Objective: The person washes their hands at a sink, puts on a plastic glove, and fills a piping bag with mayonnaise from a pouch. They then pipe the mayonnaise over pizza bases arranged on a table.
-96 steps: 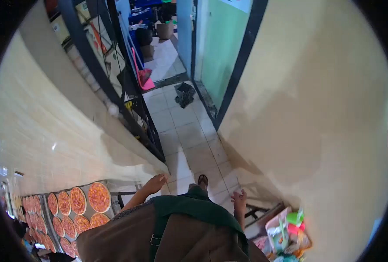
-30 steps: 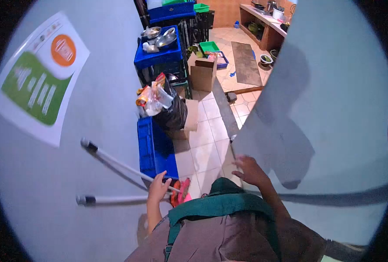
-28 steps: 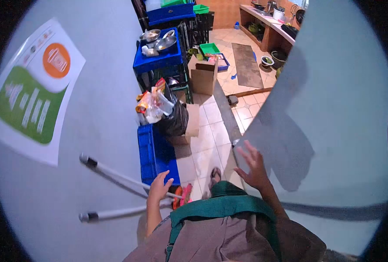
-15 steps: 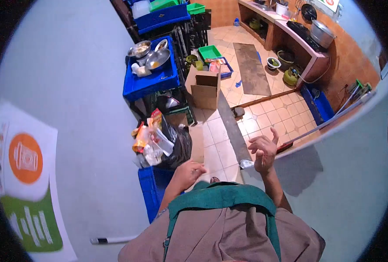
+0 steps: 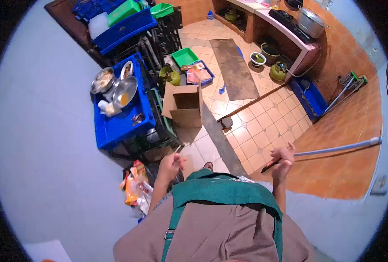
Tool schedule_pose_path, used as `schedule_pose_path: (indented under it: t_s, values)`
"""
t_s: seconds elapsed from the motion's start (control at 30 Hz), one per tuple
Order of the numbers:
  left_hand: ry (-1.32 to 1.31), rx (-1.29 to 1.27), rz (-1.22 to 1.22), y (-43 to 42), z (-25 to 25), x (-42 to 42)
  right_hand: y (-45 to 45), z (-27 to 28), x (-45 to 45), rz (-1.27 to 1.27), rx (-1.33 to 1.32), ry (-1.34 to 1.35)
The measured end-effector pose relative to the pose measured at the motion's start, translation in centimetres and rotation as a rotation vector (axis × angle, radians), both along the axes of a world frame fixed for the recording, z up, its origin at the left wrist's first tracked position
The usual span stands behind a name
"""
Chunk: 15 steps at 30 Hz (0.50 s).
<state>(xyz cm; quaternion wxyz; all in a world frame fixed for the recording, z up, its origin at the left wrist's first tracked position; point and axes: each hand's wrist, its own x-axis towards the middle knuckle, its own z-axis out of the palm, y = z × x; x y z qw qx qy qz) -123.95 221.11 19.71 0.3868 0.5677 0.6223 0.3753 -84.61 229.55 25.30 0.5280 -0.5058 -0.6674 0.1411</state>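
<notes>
My left hand hangs in front of me with loosely bent fingers and holds nothing I can make out. Below it sits a black plastic bag with colourful plastic wrappers. My right hand is raised on the other side, fingers apart, with nothing in it. Behind it, a long pale-blue pole runs along the low tiled wall. A green apron covers my waist. Ahead of my left hand, a cardboard box stands on the floor with its flaps up.
A blue crate on the left carries metal bowls. Ahead, a low ledge crosses the tiled floor near a brown mat. Green gas cylinders and a counter with a large pot stand at right.
I have moved forward, so the box, crate and kitchen floor appear nearer. The bag has slid back toward my left side. My left hand has risen; my right hand sits slightly farther right.
</notes>
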Motion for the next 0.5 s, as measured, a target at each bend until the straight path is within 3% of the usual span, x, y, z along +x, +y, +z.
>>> schedule_pose_path:
  t_s: [0.23, 0.37, 0.5]
  values:
    - [0.16, 0.186, -0.479, 26.7, 4.1, 5.0, 11.6, 1.1, 3.8, -0.39, -0.046, -0.121]
    - [0.275, 0.145, -0.585, 38.2, 3.5, 5.5, 19.5, -1.8, 4.9, -0.449, -0.135, -0.159]
    - [0.219, 0.061, -0.476, 45.4, -0.1, 3.2, 31.7, -2.4, 4.1, -0.353, -0.149, -0.125]
